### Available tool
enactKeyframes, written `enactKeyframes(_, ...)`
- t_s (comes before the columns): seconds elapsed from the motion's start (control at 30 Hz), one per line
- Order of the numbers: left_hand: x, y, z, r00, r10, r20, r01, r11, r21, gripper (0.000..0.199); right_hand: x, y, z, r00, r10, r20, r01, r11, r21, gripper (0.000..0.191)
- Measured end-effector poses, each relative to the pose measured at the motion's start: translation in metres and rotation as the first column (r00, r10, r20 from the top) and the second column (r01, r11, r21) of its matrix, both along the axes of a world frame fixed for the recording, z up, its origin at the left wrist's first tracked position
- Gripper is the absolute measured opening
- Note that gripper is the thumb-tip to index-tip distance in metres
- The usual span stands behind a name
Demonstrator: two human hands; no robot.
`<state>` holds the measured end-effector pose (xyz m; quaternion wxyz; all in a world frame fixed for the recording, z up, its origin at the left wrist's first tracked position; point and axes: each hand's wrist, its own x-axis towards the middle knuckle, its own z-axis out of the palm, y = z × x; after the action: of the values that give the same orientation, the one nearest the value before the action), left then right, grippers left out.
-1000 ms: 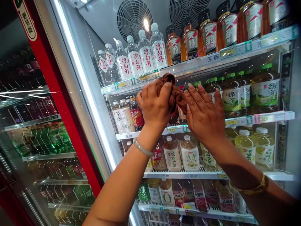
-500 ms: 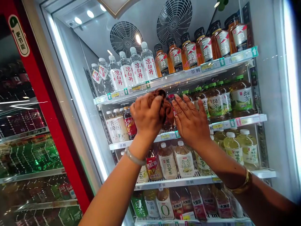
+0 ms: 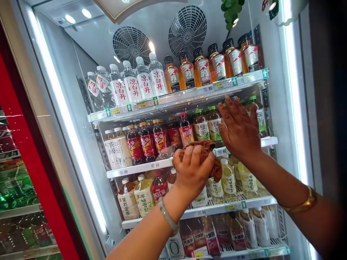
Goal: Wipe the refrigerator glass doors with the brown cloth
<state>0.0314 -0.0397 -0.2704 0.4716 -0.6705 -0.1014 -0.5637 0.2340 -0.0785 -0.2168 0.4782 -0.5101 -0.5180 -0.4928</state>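
"As you look at the fingers [image 3: 195, 155] of the left hand [image 3: 190, 169], what do you find in them?"

"They are bent and closed around a brown cloth [image 3: 217, 171], which is bunched on their far side; one loose end hangs out to the right and down. Because it is so crumpled, I cannot see any clear long axis."

"And the right hand [image 3: 240, 131]?"

"It holds nothing that I can see. Its fingers are nearly straight and point upward, with the back of the hand toward us. It stands higher than the cloth and to its right, near but apart, so the left hand is the nearer one. Whether its palm touches something, I cannot tell."

"How are the arms?"

"Both forearms reach up and inward, the left with a pale bangle [image 3: 168, 217], the right with a gold bangle [image 3: 309, 202]."

"What is behind?"

"The cloth partly hides the edge of the second shelf [image 3: 141, 168], where bottles with green caps [image 3: 201, 130] stand"
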Motion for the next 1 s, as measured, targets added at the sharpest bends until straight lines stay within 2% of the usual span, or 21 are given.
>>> enactKeyframes(0.07,0.018,-0.001,0.007,0.999,-0.01,-0.031,0.01,1.0,0.023,0.015,0.002,0.002,-0.002,1.0,-0.002,0.007,0.002,1.0,-0.006,0.06)
enactKeyframes(0.13,0.033,0.0,0.031,0.998,0.005,-0.059,-0.003,0.999,0.034,0.016,0.003,0.004,-0.004,1.0,0.009,0.011,-0.009,1.0,0.0,0.058)
enactKeyframes(0.23,0.045,0.005,0.093,0.998,0.033,-0.06,-0.034,0.999,-0.017,0.021,0.006,0.004,-0.005,1.0,0.028,0.013,-0.029,0.999,0.03,0.055)
enactKeyframes(0.3,0.045,0.011,0.137,0.996,0.014,0.083,-0.005,0.994,-0.113,0.025,0.007,0.004,-0.006,0.999,0.032,0.024,-0.034,0.998,0.053,0.055)
enactKeyframes(0.33,0.044,0.013,0.153,0.989,0.014,0.144,0.008,0.989,-0.148,0.027,0.008,0.004,-0.006,0.999,0.034,0.029,-0.036,0.997,0.062,0.055)
enactKeyframes(0.37,0.042,0.014,0.163,0.983,0.016,0.185,0.014,0.987,-0.158,0.027,0.009,0.004,-0.006,0.999,0.038,0.03,-0.04,0.997,0.064,0.055)
enactKeyframes(0.4,0.04,0.015,0.165,0.978,0.02,0.209,0.015,0.987,-0.162,0.028,0.01,0.004,-0.006,0.999,0.046,0.029,-0.048,0.997,0.065,0.055)
enactKeyframes(0.43,0.039,0.015,0.159,0.975,0.028,0.221,0.007,0.987,-0.158,0.028,0.01,0.004,-0.006,0.998,0.057,0.024,-0.059,0.996,0.066,0.055)
enactKeyframes(0.47,0.037,0.013,0.146,0.974,0.039,0.222,-0.006,0.989,-0.147,0.028,0.011,0.004,-0.006,0.997,0.07,0.017,-0.071,0.995,0.064,0.056)
enactKeyframes(0.63,0.035,-0.001,0.039,0.989,0.087,0.118,-0.083,0.996,-0.037,0.019,0.014,0.004,-0.007,0.993,0.114,0.022,-0.115,0.993,0.041,0.06)
enactKeyframes(0.67,0.035,-0.004,0.026,0.993,0.084,0.088,-0.084,0.996,-0.01,0.017,0.014,0.004,-0.007,0.993,0.113,0.025,-0.114,0.993,0.038,0.06)
enactKeyframes(0.7,0.036,-0.006,0.021,0.995,0.086,0.057,-0.087,0.996,0.011,0.016,0.015,0.004,-0.007,0.993,0.112,0.025,-0.112,0.993,0.037,0.059)
enactKeyframes(0.73,0.039,-0.007,0.024,0.995,0.094,0.032,-0.094,0.995,0.016,0.016,0.015,0.004,-0.008,0.994,0.11,0.027,-0.111,0.993,0.034,0.058)
enactKeyframes(0.77,0.042,-0.008,0.035,0.994,0.103,0.021,-0.103,0.995,0.008,0.017,0.016,0.004,-0.008,0.993,0.11,0.029,-0.111,0.993,0.035,0.057)
enactKeyframes(0.8,0.046,-0.008,0.051,0.993,0.118,0.017,-0.118,0.993,-0.027,0.019,0.016,0.005,-0.008,0.993,0.112,0.031,-0.113,0.993,0.04,0.057)
enactKeyframes(0.9,0.062,-0.007,0.113,0.974,0.159,0.16,-0.117,0.962,-0.245,0.026,0.017,0.005,-0.009,0.99,0.134,0.036,-0.135,0.99,0.047,0.057)
enactKeyframes(0.93,0.067,-0.006,0.129,0.967,0.159,0.198,-0.101,0.956,-0.276,0.029,0.017,0.005,-0.009,0.989,0.146,0.034,-0.148,0.988,0.043,0.058)
enactKeyframes(0.97,0.071,-0.006,0.139,0.96,0.157,0.23,-0.09,0.957,-0.277,0.031,0.017,0.004,-0.01,0.987,0.16,0.032,-0.161,0.986,0.033,0.059)
enactKeyframes(1.0,0.075,-0.005,0.142,0.956,0.157,0.248,-0.089,0.961,-0.263,0.032,0.018,0.003,-0.01,0.984,0.174,0.028,-0.174,0.985,0.019,0.06)
